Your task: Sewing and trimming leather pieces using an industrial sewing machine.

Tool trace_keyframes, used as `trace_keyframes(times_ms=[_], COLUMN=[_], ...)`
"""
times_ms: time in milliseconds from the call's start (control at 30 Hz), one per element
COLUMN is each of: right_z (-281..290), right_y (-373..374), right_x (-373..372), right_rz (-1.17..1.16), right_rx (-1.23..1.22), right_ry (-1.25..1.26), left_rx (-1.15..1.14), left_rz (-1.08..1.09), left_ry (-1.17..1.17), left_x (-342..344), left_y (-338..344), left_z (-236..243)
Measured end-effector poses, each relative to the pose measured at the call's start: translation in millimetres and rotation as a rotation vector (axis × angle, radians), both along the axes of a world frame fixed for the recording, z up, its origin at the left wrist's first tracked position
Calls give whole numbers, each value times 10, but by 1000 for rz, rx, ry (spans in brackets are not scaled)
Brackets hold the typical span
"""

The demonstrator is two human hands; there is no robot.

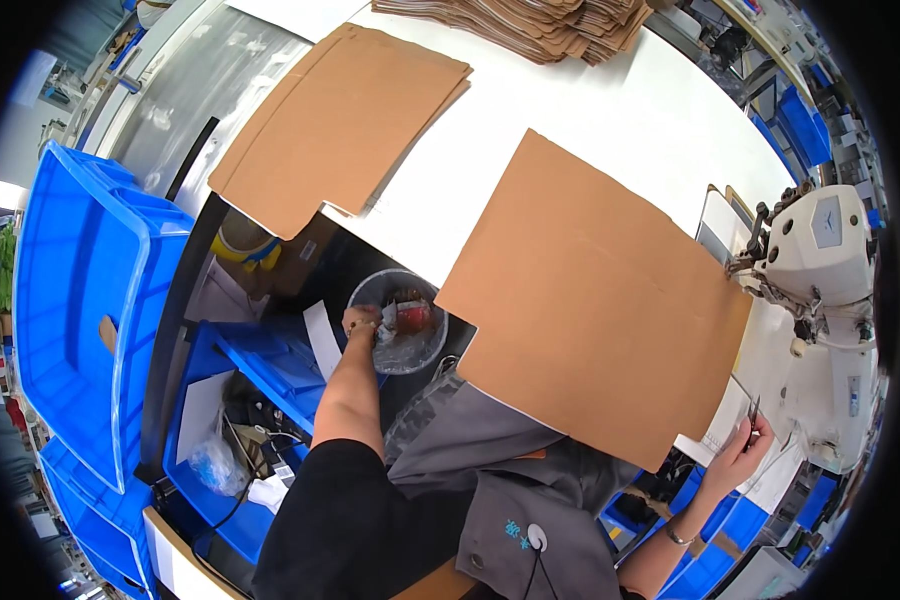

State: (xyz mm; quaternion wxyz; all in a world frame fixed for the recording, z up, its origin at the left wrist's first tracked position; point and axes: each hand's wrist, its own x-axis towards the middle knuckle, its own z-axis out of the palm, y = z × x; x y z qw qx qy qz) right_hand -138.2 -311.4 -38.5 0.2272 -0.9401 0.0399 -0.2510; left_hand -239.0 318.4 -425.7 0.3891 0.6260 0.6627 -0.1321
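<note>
My left hand (362,322) reaches down beside the table into a clear plastic tub (400,322) that holds crumpled wrap and a red scrap; the fingers are curled at the tub's rim, whether they grip anything I cannot tell. My right hand (745,445) is out to the right, near the white sewing machine (820,290), pinching a small pair of metal snips (753,410). A grey garment (515,470) lies across my lap, partly under a large flat cardboard sheet (595,300).
A second cardboard sheet (345,120) lies on the white table (590,110), with a stack of folded cardboard (530,25) at the far edge. Big blue crates (80,300) stand at left; another blue bin (260,360) with cables and bags sits below.
</note>
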Motion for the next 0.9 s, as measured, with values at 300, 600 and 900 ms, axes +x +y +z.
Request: trace_keyframes(times_ms=[300,600,900], right_z=[28,77,109], right_y=[116,227,225], right_x=[14,24,-3], right_rz=[-7,-6,54], right_rx=[97,25,54], right_ry=[-18,-89,-116], left_rx=[-774,-682,388], left_rz=[-479,-831,-368], left_ry=[-460,-937,-1381], left_x=[527,742,1110], left_y=[-265,-1232,-729], left_z=[1565,3930,5231])
